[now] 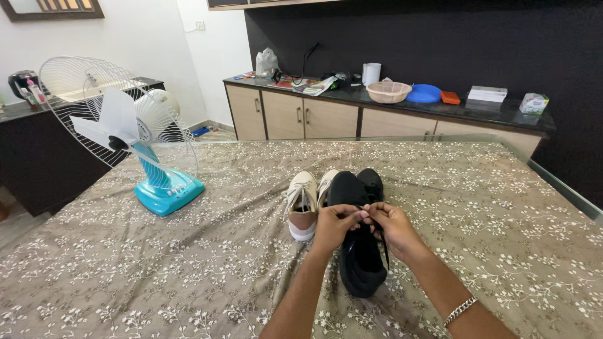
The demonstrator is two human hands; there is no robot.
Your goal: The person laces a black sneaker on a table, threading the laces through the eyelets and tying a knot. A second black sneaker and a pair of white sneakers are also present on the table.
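Note:
A black shoe [361,267] lies on the patterned cloth in front of me, its heel end toward me. Both hands meet over its middle. My left hand [334,224] pinches a black lace with its fingertips. My right hand [392,227] pinches the lace too, and a loose end hangs down beside the shoe. A silver bracelet sits on my right wrist. A second black shoe [372,182] lies just behind the first. A pair of cream shoes [303,202] with pinkish heels rests to the left of the black ones.
A blue and white table fan [135,135] stands on the cloth at the left. Behind the table runs a dark counter [490,112] over beige cabinets, carrying a beige basket [388,91], a blue lid [423,94], boxes and papers.

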